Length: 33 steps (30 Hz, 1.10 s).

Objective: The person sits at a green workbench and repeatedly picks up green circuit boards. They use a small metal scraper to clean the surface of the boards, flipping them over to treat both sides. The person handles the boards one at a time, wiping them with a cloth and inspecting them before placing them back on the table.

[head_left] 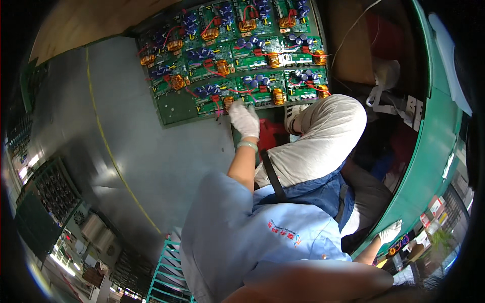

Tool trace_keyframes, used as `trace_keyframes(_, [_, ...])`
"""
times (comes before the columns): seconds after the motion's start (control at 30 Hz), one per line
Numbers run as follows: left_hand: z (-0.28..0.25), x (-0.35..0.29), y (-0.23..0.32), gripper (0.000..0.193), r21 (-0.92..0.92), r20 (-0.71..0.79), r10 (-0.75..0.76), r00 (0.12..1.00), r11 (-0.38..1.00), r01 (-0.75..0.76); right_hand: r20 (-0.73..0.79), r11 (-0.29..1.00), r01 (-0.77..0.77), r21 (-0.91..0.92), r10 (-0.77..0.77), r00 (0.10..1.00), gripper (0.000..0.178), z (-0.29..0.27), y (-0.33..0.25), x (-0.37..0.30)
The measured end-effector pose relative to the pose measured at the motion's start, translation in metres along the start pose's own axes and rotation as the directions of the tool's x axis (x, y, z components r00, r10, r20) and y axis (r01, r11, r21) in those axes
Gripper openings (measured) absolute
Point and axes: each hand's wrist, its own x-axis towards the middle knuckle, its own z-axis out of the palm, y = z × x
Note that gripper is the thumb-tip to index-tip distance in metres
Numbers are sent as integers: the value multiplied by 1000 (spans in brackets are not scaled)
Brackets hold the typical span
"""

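Note:
My left hand point(245, 121), in a white glove, is at the near edge of a green tray point(177, 113) full of circuit boards. Its fingers are bent together beside a copper-wound coil point(229, 103) on a front-row circuit board point(209, 105); whatever they grip is hidden. Each board carries dark blue capacitors, a copper coil and red wires. Off to the right, my right hand point(390, 232), also gloved, rests with fingers stretched out on the edge of a green tabletop point(404, 202).
A grey floor point(146, 146) with a yellow line point(103, 136) spreads to the left. Beside my legs is a red stool point(270, 132). Cardboard boxes point(353, 45) stand under the bench. A teal wire rack point(169, 270) is behind me. Small parts and boxes point(432, 209) lie on the right-hand bench.

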Motion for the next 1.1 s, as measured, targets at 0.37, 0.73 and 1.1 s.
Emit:
trace_keyframes(0.37, [71,14,107,58,35,576,-305,758,936,351,0,993,-85,80,85,996,43,-6,-30,-23])
trace_keyframes(0.73, [86,16,100,63,53,585,-278,762,951,305,-6,994,-79,79,80,997,37,-8,-32,-29])
trace_keyframes(1.1, [87,14,95,64,32,594,-263,760,952,304,-2,993,-58,105,59,998,35,-7,-33,-23])
